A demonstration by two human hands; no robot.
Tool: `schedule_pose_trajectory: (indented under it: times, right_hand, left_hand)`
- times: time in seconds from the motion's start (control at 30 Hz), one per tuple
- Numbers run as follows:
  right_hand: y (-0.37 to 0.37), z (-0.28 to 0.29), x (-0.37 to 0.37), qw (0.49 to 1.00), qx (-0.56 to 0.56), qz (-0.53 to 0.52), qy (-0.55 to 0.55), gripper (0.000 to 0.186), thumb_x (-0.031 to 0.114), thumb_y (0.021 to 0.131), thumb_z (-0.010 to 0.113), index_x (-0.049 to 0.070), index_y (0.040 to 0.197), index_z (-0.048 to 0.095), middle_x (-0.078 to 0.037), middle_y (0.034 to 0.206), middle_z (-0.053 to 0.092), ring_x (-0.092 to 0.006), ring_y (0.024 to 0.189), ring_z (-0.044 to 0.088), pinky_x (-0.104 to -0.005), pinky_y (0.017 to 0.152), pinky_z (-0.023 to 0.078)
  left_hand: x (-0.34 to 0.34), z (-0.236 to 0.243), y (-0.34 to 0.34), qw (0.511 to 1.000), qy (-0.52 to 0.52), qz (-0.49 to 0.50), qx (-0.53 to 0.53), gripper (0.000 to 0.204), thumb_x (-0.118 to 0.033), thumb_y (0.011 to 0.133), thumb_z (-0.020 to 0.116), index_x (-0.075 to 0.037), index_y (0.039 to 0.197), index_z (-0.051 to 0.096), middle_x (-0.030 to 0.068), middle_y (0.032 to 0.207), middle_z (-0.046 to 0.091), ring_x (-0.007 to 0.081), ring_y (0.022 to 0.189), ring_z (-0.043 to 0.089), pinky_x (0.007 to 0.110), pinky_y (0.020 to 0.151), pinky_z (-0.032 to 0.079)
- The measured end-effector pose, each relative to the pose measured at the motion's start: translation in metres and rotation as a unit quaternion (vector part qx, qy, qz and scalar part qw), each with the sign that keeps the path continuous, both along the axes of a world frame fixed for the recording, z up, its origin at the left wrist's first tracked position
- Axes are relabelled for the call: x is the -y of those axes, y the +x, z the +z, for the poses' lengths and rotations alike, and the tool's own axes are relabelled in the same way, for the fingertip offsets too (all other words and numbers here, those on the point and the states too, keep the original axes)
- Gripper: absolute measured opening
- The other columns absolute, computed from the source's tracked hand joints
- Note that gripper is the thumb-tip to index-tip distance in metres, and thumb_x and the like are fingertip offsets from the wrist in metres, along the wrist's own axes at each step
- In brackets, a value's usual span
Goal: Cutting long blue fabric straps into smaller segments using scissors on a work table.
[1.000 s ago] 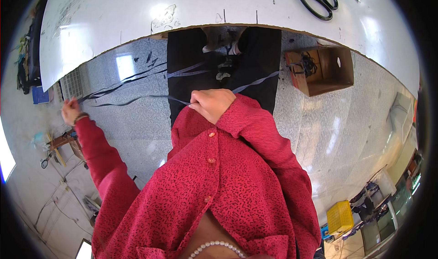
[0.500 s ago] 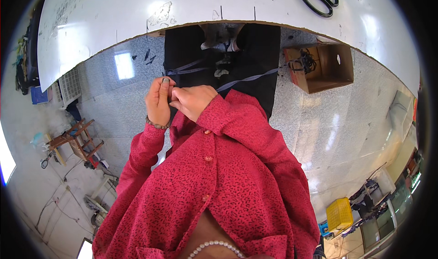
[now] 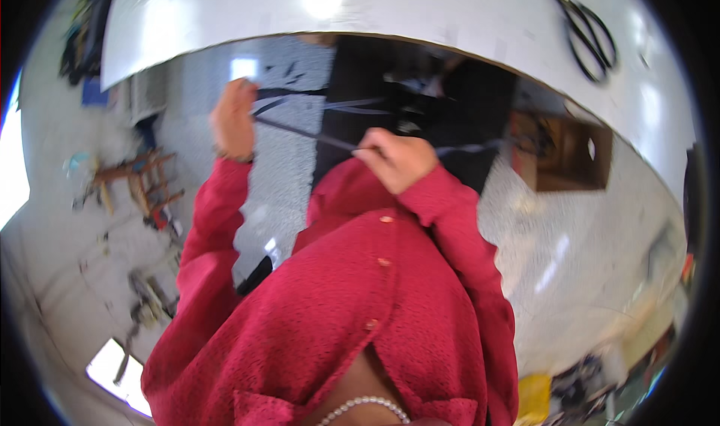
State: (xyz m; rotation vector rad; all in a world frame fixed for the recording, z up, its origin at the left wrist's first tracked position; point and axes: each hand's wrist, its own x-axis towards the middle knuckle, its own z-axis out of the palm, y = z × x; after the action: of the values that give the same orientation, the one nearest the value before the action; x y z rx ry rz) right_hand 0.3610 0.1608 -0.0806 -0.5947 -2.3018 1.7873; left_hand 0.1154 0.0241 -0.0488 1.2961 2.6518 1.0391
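A narrow dark strip of ribbon (image 3: 304, 133) is stretched between my two hands over the gap below the white table. My left hand (image 3: 235, 120) is closed on its left end, with more dark strip trailing from it towards my lap. Farther right, my right hand (image 3: 397, 159) pinches the strip in front of my red shirt. From the right hand's side a paler length runs on over my dark trousers to a cardboard box (image 3: 570, 177), where a dark tangle of strips lies. Motion blurs the fingers somewhat.
Black-handled scissors (image 3: 591, 40) lie on the white table (image 3: 420, 13) at the far right. A wooden stool (image 3: 139, 178) stands on the floor at left. A yellow crate (image 3: 535, 397) sits at the lower right, near piled dark items.
My hands were close together and have parted, the left outwards and away, the right to the right. The strip is now drawn out between them. The whole view has shifted and blurred.
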Motion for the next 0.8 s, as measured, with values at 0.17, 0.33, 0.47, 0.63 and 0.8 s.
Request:
schedule_pose_trajectory:
  times: [0.17, 0.33, 0.47, 0.63, 0.8]
  right_hand:
    - [0.008, -0.005, -0.014, 0.996, 0.010, -0.021, -0.081, 0.014, 0.015, 0.086, 0.064, 0.003, 0.083, 0.058, -0.009, 0.066, 0.061, -0.0187, 0.058, 0.061, -0.0282, 0.056, 0.045]
    - [0.003, -0.008, -0.026, 0.987, 0.068, 0.020, -0.144, 0.019, 0.022, 0.086, 0.065, 0.004, 0.084, 0.058, -0.008, 0.062, 0.063, -0.0188, 0.054, 0.059, -0.0278, 0.055, 0.044]
    - [-0.007, -0.015, -0.022, 0.981, 0.146, 0.102, -0.073, 0.024, 0.023, 0.085, 0.067, 0.006, 0.097, 0.056, -0.010, 0.076, 0.066, -0.0214, 0.068, 0.066, -0.0303, 0.063, 0.048]
    - [-0.036, -0.012, 0.003, 0.981, -0.038, 0.042, -0.184, 0.018, 0.009, 0.087, 0.063, 0.002, 0.099, 0.052, -0.005, 0.076, 0.064, -0.0105, 0.072, 0.062, -0.0238, 0.067, 0.047]
    - [-0.035, 0.007, -0.010, 0.978, -0.016, 0.053, -0.202, 0.010, 0.009, 0.088, 0.061, 0.001, 0.091, 0.054, -0.004, 0.068, 0.061, -0.0099, 0.062, 0.058, -0.0240, 0.059, 0.044]
  left_hand:
    - [-0.013, 0.012, 0.019, 0.991, 0.021, 0.019, 0.130, 0.018, -0.013, 0.096, 0.051, 0.000, 0.094, 0.062, 0.0008, 0.067, 0.055, 0.0059, 0.061, 0.047, 0.022, 0.055, 0.040]
    - [-0.016, 0.025, 0.029, 0.987, 0.028, 0.022, 0.158, 0.019, -0.014, 0.097, 0.050, 0.000, 0.092, 0.062, -0.0002, 0.064, 0.050, 0.0064, 0.059, 0.044, 0.022, 0.054, 0.039]
    - [-0.023, 0.037, 0.037, 0.981, 0.031, 0.008, 0.190, 0.020, -0.014, 0.097, 0.049, 0.000, 0.091, 0.061, 0.0001, 0.064, 0.050, 0.0066, 0.059, 0.044, 0.022, 0.055, 0.038]
    - [-0.029, 0.047, 0.043, 0.979, 0.043, -0.012, 0.200, 0.020, -0.014, 0.097, 0.048, 0.000, 0.091, 0.061, 0.0004, 0.062, 0.048, 0.0067, 0.059, 0.043, 0.022, 0.054, 0.038]
    - [-0.026, 0.040, 0.034, 0.974, -0.063, -0.004, 0.218, 0.017, -0.014, 0.096, 0.049, -0.002, 0.092, 0.062, 0.0050, 0.065, 0.053, 0.0134, 0.059, 0.051, 0.027, 0.056, 0.042]
